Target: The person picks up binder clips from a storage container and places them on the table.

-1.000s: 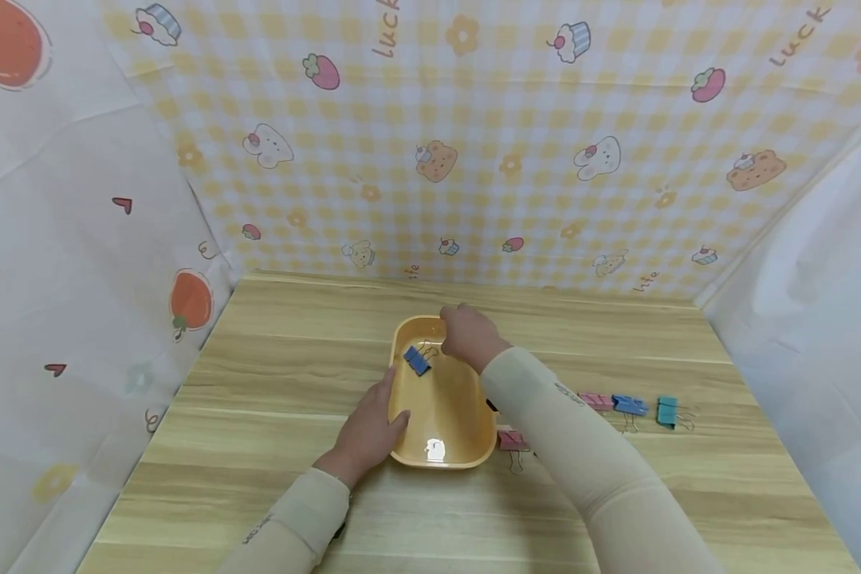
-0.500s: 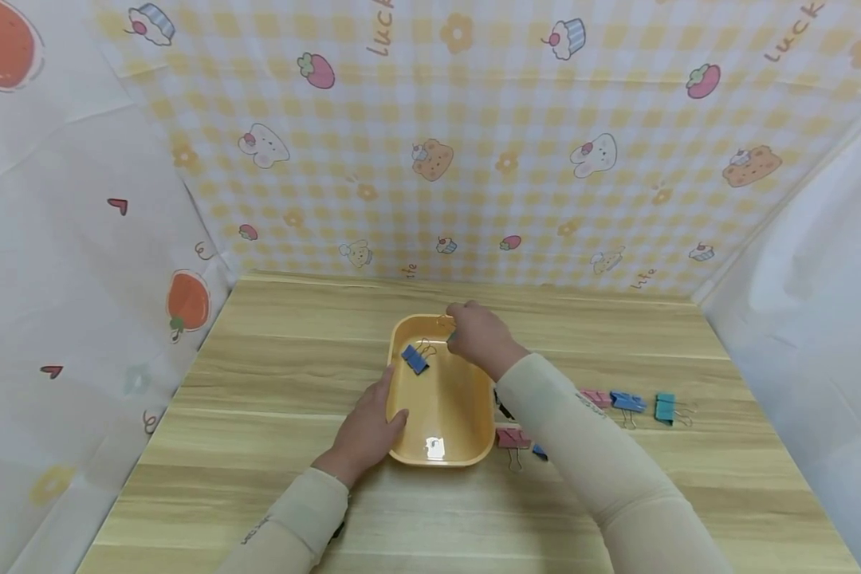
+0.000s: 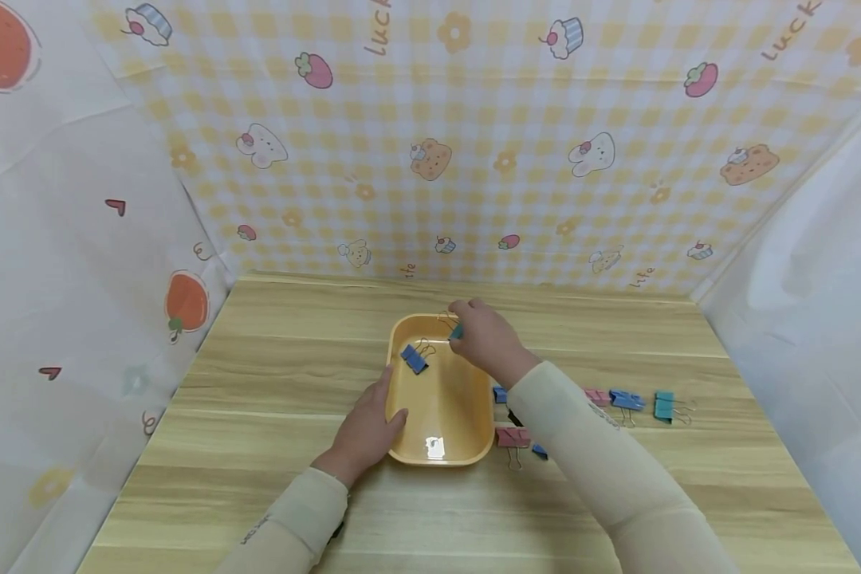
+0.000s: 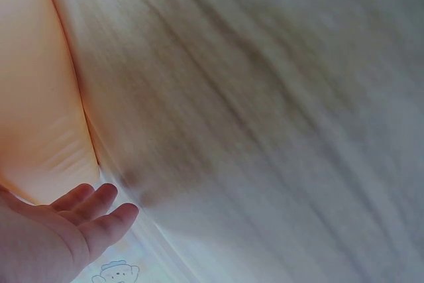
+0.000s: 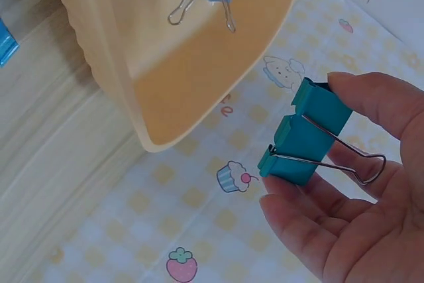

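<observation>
My right hand [image 3: 491, 343] pinches a teal binder clip [image 5: 311, 134] over the far right rim of the yellow plastic tray [image 3: 441, 402]. Thumb and fingertips hold the clip by its two ends, and its wire handles [image 5: 344, 164] point toward the palm. A blue binder clip [image 3: 415, 359] lies inside the tray near its far left corner. At the tray's left side, my left hand [image 3: 366, 430] holds the wall, its thumb over the rim and its fingers along the outside. The left wrist view shows three fingers [image 4: 109, 226] beside the outer wall.
Right of the tray lie a pink binder clip [image 3: 513, 437] and blue ones, partly hidden by the right sleeve [image 3: 603, 454]. Farther right are another pink clip [image 3: 597, 396], a blue clip [image 3: 627, 400] and a teal clip [image 3: 664, 406]. A patterned cloth [image 3: 502, 159] hangs behind the table.
My right hand has shifted slightly right and back from the tray's far rim, bringing the teal binder clip into sight. The left hand and the tray stay in place.
</observation>
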Demonstrator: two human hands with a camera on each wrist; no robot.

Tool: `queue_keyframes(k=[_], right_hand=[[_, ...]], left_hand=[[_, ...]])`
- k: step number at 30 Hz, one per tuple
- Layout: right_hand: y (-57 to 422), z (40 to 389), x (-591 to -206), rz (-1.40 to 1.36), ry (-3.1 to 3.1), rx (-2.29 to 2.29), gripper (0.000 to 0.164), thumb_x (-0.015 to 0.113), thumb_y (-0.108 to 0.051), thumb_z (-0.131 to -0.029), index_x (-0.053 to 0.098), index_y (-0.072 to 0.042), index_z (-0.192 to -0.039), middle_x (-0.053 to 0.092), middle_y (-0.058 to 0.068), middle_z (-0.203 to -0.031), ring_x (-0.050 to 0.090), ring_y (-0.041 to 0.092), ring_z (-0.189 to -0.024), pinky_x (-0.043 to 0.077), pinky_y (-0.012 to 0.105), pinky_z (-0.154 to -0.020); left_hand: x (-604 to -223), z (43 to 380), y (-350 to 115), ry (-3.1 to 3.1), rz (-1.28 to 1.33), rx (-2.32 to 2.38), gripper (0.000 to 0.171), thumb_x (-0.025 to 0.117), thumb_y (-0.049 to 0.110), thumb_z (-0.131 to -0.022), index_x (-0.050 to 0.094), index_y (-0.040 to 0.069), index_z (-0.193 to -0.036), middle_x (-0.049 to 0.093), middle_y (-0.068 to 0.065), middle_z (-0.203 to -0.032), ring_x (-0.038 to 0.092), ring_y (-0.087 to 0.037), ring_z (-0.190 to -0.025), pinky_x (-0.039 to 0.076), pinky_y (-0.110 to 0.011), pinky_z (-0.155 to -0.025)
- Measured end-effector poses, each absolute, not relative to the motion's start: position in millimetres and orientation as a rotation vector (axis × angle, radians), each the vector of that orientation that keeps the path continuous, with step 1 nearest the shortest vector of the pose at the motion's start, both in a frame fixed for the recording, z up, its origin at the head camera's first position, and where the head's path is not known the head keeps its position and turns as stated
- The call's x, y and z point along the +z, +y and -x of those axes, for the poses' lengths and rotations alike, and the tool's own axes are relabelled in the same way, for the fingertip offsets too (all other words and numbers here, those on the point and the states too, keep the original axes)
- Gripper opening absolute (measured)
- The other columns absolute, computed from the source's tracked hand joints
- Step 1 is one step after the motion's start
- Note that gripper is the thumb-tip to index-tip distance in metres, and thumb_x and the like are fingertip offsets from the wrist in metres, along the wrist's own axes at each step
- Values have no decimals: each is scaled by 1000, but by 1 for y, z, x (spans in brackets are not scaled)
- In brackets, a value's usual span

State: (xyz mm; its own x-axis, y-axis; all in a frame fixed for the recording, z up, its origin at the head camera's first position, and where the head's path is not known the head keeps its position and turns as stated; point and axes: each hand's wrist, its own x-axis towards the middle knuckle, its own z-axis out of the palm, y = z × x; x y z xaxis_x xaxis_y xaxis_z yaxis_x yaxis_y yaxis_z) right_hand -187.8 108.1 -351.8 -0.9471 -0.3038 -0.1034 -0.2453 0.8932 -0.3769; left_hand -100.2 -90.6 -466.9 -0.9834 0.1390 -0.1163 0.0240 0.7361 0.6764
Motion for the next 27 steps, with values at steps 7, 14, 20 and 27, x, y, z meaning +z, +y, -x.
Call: queue_keyframes(k=[7,14,20,27], right_hand=[[116,183,-354,465,2952,-570,55,67,-18,-89,48,-8,-140,52,18,-131,56,23,-87,52,36,-73],[124,179,-357,458,2965,-569,56,67,-20,-89,48,-7,-140,52,19,-131,55,24,-91,52,36,-74],[133,176,-359,457,2966,-560,56,68,-19,-89,48,-6,-139,49,21,-137,56,31,-108,53,43,-84],[141,171,-363,431,2976,-542,57,69,-21,-88,48,-6,-139,51,20,-134,58,29,-101,53,41,-79]], left_hand=[[-468,100,-91,2774,-128,1079,76,57,28,-95,14,12,-156,38,-24,-147,40,-39,-133,36,-53,-106],[-467,100,-91,2778,-133,1081,76,58,28,-95,15,10,-155,39,-24,-146,40,-39,-133,36,-52,-106],[-468,101,-91,2780,-138,1078,76,57,28,-95,14,11,-155,38,-24,-146,41,-39,-133,37,-52,-106],[-471,101,-91,2789,-141,1074,76,57,28,-95,14,11,-155,39,-25,-146,41,-40,-132,37,-53,-106]])
